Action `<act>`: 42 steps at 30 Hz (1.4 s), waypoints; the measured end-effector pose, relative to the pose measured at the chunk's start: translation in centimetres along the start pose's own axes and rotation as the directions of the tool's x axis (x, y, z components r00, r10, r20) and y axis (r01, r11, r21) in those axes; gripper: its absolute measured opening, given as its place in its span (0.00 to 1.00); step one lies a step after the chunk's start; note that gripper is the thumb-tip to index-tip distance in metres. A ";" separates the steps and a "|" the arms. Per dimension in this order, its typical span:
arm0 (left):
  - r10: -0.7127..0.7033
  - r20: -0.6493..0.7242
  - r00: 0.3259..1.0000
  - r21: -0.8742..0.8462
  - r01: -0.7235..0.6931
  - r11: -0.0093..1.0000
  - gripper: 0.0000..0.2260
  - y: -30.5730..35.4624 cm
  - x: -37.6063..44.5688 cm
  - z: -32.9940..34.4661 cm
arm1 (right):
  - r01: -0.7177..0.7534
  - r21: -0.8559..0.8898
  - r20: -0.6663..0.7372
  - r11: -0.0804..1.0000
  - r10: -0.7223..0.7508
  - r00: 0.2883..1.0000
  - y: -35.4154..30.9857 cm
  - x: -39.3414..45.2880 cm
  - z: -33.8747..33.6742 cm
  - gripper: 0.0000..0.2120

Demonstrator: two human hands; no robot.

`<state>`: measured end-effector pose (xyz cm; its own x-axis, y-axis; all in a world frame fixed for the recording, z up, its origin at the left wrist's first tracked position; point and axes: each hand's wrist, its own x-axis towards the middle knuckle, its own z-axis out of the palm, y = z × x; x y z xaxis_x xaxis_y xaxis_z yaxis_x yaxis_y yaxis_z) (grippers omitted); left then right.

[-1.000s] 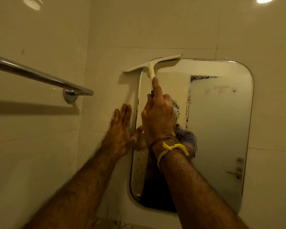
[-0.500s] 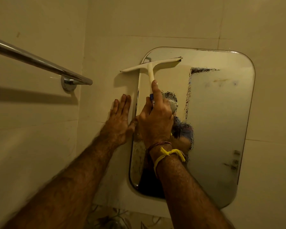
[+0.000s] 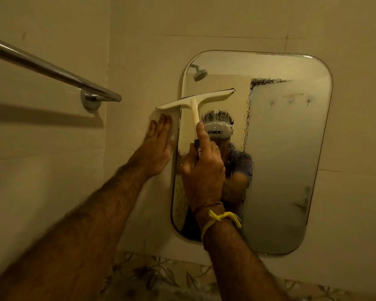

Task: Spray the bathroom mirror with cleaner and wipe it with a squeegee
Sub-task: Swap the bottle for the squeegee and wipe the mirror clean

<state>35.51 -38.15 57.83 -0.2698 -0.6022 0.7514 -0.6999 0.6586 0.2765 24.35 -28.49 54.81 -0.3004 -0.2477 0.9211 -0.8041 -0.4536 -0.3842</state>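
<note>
A rounded rectangular mirror (image 3: 287, 161) hangs on the tiled wall. Its right part is fogged with cleaner film; a strip down its left side is wiped. My right hand (image 3: 202, 168) grips the handle of a white squeegee (image 3: 193, 103), index finger laid along the handle. The blade lies across the mirror's upper left edge, tilted, with its left end over the wall tile. My left hand (image 3: 159, 146) lies flat with fingers spread on the wall just left of the mirror, below the blade's left end. No spray bottle is in view.
A chrome towel bar (image 3: 52, 72) juts from the left wall, ending at a round mount (image 3: 91, 101) near the corner. A shower head shows as a reflection in the mirror's top left. A floral tile band (image 3: 161, 276) runs below the mirror.
The squeegee has come down the mirror's left strip from its top edge, my right hand moving down with it. My left hand stays flat on the wall. The view has tilted down.
</note>
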 end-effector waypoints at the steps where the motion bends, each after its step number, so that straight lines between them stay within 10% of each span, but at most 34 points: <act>1: 0.010 -0.021 1.000 0.007 -0.009 1.000 0.28 0.0 -0.2 0.0 | 0.000 0.004 0.000 1.000 0.000 1.000 0.1 -0.4 -0.1 0.27; 6: -0.025 -0.075 0.997 0.218 0.040 0.975 0.33 -2.8 -3.5 1.3 | -0.001 0.004 -0.031 1.000 0.001 1.000 1.2 -2.4 -0.2 0.26; 22: -0.160 -0.009 0.987 -0.023 0.160 0.987 0.46 -4.1 -5.1 0.6 | -0.065 -0.031 -0.037 0.997 0.064 0.997 4.1 -13.7 0.7 0.27; 28: -0.239 -0.024 0.971 -0.097 0.236 0.967 0.29 -2.3 -4.9 0.9 | -0.128 0.010 0.024 0.992 0.128 0.991 4.2 -16.0 -0.1 0.28; 42: -0.332 0.241 0.912 -0.016 0.346 0.938 0.30 -1.2 -10.9 5.3 | -0.264 -0.079 0.181 0.961 0.274 0.944 4.2 -21.6 -2.3 0.26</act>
<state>35.78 -34.82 46.15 -0.1725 -0.8768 0.4489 -0.7391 0.4165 0.5294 26.24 -23.10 33.45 -0.4117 -0.5131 0.7531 -0.7343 -0.3027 -0.6076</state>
